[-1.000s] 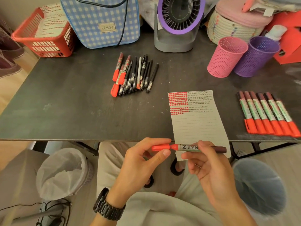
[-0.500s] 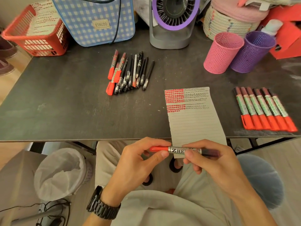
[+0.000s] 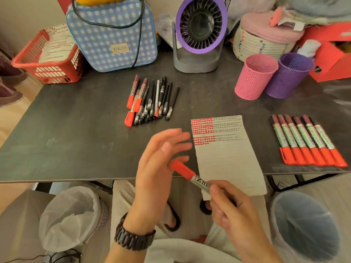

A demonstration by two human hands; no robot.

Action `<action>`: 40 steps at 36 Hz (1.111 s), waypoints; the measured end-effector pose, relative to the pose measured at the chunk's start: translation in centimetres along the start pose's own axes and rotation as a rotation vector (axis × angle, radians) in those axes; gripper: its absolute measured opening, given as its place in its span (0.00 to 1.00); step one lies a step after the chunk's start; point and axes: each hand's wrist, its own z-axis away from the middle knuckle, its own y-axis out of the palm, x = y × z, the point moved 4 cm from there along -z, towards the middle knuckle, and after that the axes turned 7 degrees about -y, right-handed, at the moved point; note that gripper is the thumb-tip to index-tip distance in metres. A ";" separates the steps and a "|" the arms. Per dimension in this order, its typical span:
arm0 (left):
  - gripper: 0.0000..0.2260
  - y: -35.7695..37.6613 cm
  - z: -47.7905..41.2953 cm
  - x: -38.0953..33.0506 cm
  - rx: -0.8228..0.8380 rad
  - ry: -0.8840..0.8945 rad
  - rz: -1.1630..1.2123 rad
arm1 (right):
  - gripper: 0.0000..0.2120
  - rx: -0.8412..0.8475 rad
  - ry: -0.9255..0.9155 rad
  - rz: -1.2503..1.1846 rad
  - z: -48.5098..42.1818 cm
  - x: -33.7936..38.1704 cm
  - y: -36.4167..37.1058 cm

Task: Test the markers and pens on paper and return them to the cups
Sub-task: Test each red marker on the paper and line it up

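Dark grey matte tabletop (image 3: 76,141), wide and scuffed. At its back, a blue-and-white gingham fabric bag (image 3: 112,35) with a sewn patch reading "ETALOO", beside a grey desk fan with a purple ring (image 3: 199,33). Right of the fan, a pink perforated metal cup (image 3: 254,76) touching a purple perforated metal cup (image 3: 289,75), both upright. Near the front edge, a lined sheet of paper (image 3: 226,160), overhanging the table, with rows of red and black test marks across its top. Far right, a neat row of red-capped markers with green-and-white labels (image 3: 305,141), lettering too small to read. Centre back, a loose pile of black pens and red markers (image 3: 152,99). Below the table edge, right hand (image 3: 233,215) pinched around the barrel of a capped red marker printed "ZHE" (image 3: 191,176), remaining letters hidden under the fingers, cap aimed up-left. Left hand (image 3: 159,168) spread open, holding nothing, palm facing the marker's cap, just beside it.
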 end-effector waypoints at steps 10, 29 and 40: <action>0.19 2.5 -3.1 1.1 -0.115 -0.223 0.441 | 0.12 -0.248 0.042 -0.141 0.4 -1.8 2.3; 0.19 4.5 -3.4 1.3 -0.088 -0.226 0.415 | 0.16 -0.432 0.041 -0.252 1.4 0.4 2.6; 0.20 3.8 -3.2 0.9 -0.012 -0.201 0.446 | 0.12 -0.299 0.173 -0.335 1.0 0.5 2.3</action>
